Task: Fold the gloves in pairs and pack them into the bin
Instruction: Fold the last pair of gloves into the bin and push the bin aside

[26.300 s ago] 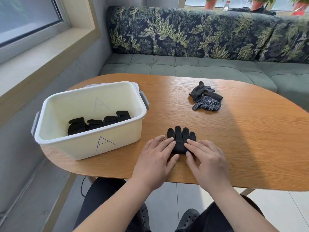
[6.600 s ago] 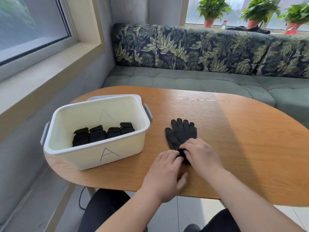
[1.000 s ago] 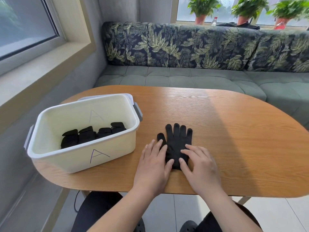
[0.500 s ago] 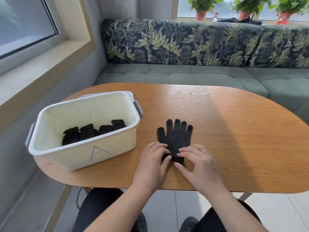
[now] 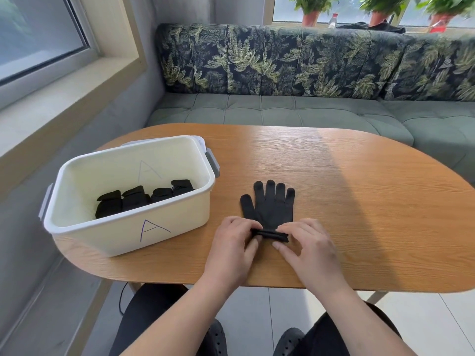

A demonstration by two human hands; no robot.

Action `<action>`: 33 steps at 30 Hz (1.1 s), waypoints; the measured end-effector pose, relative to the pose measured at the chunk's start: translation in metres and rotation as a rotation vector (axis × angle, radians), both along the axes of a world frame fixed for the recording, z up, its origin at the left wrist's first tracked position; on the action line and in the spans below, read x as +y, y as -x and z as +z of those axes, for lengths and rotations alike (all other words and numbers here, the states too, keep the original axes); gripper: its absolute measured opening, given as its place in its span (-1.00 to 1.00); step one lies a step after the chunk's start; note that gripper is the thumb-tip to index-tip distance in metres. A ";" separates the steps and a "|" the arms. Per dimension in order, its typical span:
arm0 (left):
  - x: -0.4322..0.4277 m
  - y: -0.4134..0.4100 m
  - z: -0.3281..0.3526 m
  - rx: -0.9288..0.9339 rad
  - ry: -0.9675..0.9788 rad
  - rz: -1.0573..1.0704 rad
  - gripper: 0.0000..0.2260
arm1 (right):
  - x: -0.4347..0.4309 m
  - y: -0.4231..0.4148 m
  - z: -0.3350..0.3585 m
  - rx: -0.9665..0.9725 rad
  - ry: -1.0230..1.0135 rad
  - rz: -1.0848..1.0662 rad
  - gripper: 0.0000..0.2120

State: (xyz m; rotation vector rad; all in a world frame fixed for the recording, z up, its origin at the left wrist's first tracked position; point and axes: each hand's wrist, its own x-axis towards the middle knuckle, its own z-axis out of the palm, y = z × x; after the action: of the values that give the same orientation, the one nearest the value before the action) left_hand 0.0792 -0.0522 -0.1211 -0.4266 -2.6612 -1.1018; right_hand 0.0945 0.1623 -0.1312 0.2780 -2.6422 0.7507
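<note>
Nearest the viewpoint, the person's dark-trousered knees and dark shoes (image 5: 214, 337) show below the table (image 5: 372, 222) edge. Above them, both forearms reach onto the wooden top. The left hand (image 5: 232, 244) and the right hand (image 5: 307, 246) sit side by side at the cuff end of the black gloves (image 5: 270, 205); each hand pinches the cuff between thumb and curled fingers, and the cuff edge is lifted and turned over into a short fold between them. The gloves lie flat on the table, fingers pointing away from the person; whether one or two are stacked cannot be told. Just left of them stands the white bin (image 5: 177, 236), marked "A" on its near wall, not touching the gloves. Inside it, folded black glove bundles (image 5: 144, 199) stand in a row. Beyond the table runs a green sofa (image 5: 282, 111) with a leaf-print backrest, and potted plants (image 5: 309, 7) stand on the sill behind it.
</note>
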 end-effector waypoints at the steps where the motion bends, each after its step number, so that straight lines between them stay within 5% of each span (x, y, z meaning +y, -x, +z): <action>1: 0.000 -0.001 0.001 -0.014 -0.008 0.005 -0.83 | 0.000 0.000 0.000 -0.002 0.013 -0.013 -0.76; 12: -0.001 -0.002 0.001 -0.116 -0.044 0.065 -0.70 | 0.000 -0.004 0.011 -0.162 0.346 -0.062 -0.70; 21: 0.001 0.000 -0.003 0.020 0.060 0.022 -0.91 | 0.000 -0.001 0.008 -0.089 0.246 -0.057 -0.80; 33: 0.006 -0.003 -0.016 0.249 0.207 0.006 -0.82 | -0.003 -0.002 -0.003 0.124 -0.057 -0.116 -0.81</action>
State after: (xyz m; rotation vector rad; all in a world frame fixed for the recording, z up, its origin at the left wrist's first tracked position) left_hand 0.0826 -0.0465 -0.1374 -0.5545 -2.5579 -0.7195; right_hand 0.0963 0.1595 -0.1341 0.1781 -2.5406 0.6019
